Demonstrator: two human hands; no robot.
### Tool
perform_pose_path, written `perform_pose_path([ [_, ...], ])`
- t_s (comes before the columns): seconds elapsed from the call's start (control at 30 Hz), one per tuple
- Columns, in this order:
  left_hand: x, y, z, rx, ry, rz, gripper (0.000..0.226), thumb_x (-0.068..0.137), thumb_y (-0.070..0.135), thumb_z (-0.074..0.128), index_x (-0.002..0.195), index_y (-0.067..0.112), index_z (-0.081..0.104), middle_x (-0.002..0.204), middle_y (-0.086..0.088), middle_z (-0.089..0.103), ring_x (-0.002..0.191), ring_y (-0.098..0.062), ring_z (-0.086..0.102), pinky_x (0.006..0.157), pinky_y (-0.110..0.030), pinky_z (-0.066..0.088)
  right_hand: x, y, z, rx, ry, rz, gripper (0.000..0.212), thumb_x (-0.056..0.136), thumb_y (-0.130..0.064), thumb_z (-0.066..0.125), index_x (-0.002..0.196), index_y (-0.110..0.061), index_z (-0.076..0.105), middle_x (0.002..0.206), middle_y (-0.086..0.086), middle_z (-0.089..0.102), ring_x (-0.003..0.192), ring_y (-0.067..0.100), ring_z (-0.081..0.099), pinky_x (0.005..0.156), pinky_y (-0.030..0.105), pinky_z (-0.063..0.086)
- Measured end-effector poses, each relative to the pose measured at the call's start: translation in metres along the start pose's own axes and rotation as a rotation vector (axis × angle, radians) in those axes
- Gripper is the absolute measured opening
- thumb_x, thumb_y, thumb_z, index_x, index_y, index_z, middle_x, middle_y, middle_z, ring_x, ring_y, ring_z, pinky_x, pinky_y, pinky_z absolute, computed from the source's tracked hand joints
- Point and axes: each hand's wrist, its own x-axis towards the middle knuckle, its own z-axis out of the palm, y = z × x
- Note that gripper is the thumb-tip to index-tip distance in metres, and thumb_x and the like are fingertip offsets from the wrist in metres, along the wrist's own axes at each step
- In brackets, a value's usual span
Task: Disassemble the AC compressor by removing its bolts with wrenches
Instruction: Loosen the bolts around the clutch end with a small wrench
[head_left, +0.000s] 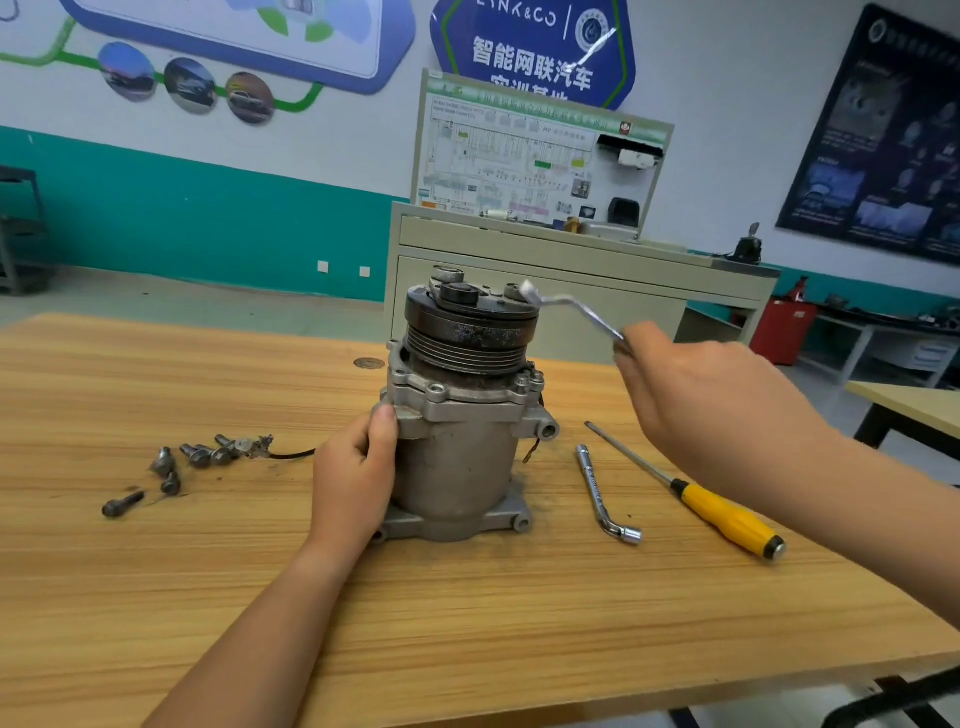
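The grey AC compressor (457, 457) stands upright on the wooden table (467, 623), its black pulley and clutch plate on top. My left hand (353, 467) grips the left side of its body, thumb on the flange. My right hand (711, 405) holds the handle of a bent silver socket wrench (571, 306). The wrench's socket end sits at the right edge of the clutch plate. Several removed bolts (197, 457) lie loose on the table to the left.
A second L-shaped socket wrench (602, 493) and a yellow-handled screwdriver (722, 514) lie on the table right of the compressor. A beige training bench (571, 249) with a diagram board stands behind the table. Another table edge (909, 405) is at the right.
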Motion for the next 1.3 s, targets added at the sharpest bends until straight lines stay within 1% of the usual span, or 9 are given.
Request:
perform_pose_path([
  [0.2,0.0,-0.001,0.0,-0.001,-0.003,-0.003,0.041,0.079,0.057,0.032,0.053,0.025,0.025,0.043,0.01,0.033,0.044,-0.004,0.031,0.043,-0.018,0.023,-0.005,-0.006,0.0,-0.142,-0.264,-0.005,0.018,0.092,-0.008,0.038,0.086,-0.018,0.024,0.061,-0.003,0.033,0.051,0.011,0.031,0.041,0.023,0.024],
  [0.5,-0.001,0.0,0.0,-0.007,-0.01,0.0,0.042,0.078,0.056,0.031,0.056,0.021,0.03,0.045,0.012,0.028,0.047,-0.003,0.031,0.045,-0.019,0.022,0.011,-0.006,-0.004,-0.301,-0.348,-0.19,0.018,0.092,-0.005,0.04,0.11,-0.01,0.04,0.059,0.0,0.033,0.046,0.012,0.031,0.039,0.022,0.025],
  [0.6,0.0,0.0,0.001,0.003,-0.008,0.004,0.044,0.078,0.056,0.031,0.057,0.018,0.033,0.05,0.01,0.027,0.048,-0.003,0.031,0.046,-0.02,0.022,-0.013,-0.021,0.013,-0.27,-0.572,-0.366,0.022,0.091,-0.005,0.046,0.112,-0.01,0.048,0.068,0.002,0.044,0.053,0.016,0.038,0.046,0.028,0.036],
  [0.7,0.0,-0.002,0.0,-0.013,-0.024,-0.002,0.055,0.079,0.057,0.031,0.056,0.007,0.038,0.051,0.007,0.031,0.049,-0.005,0.032,0.047,-0.02,0.023,-0.038,-0.035,0.036,-0.226,-0.774,-0.433,0.024,0.092,-0.004,0.044,0.115,-0.009,0.047,0.064,0.0,0.035,0.05,0.015,0.032,0.041,0.026,0.028],
  [0.77,0.0,-0.001,0.001,-0.025,-0.022,-0.008,0.05,0.079,0.056,0.032,0.054,0.013,0.037,0.047,0.009,0.033,0.048,-0.004,0.033,0.045,-0.018,0.024,-0.034,-0.026,0.037,-0.148,-0.683,-0.28,0.02,0.095,-0.008,0.037,0.113,-0.015,0.041,0.063,-0.003,0.033,0.049,0.013,0.03,0.04,0.026,0.025],
  [0.9,0.0,0.002,0.002,-0.032,-0.006,-0.018,0.039,0.077,0.055,0.032,0.053,0.025,0.026,0.043,0.011,0.036,0.044,-0.002,0.032,0.043,-0.016,0.023,-0.015,0.001,0.023,-0.06,-0.313,-0.047,0.019,0.098,-0.034,0.026,0.101,-0.023,0.043,0.067,-0.005,0.048,0.061,0.018,0.05,0.054,0.033,0.044],
  [0.97,0.0,0.002,0.002,-0.018,0.004,-0.015,0.04,0.077,0.056,0.031,0.053,0.025,0.025,0.041,0.011,0.036,0.042,-0.002,0.032,0.042,-0.017,0.023,-0.006,0.01,0.02,-0.084,-0.23,0.007,0.024,0.098,-0.036,0.026,0.1,-0.023,0.046,0.064,-0.004,0.044,0.059,0.018,0.047,0.05,0.03,0.039],
  [1.1,-0.001,0.003,0.001,0.003,-0.001,0.022,0.039,0.079,0.055,0.03,0.052,0.027,0.026,0.041,0.013,0.04,0.041,0.001,0.034,0.041,-0.013,0.025,0.001,0.007,0.02,-0.218,-0.254,-0.003,0.008,0.096,-0.016,0.038,0.103,-0.019,0.041,0.059,-0.004,0.034,0.048,0.011,0.031,0.042,0.025,0.03],
  [1.3,0.0,0.002,0.001,0.009,0.003,0.019,0.039,0.078,0.055,0.03,0.053,0.025,0.028,0.043,0.01,0.029,0.044,-0.001,0.032,0.044,-0.018,0.024,0.008,0.002,0.018,-0.309,-0.299,-0.09,0.017,0.091,-0.005,0.041,0.106,-0.013,0.036,0.057,-0.001,0.031,0.045,0.013,0.03,0.04,0.024,0.029],
])
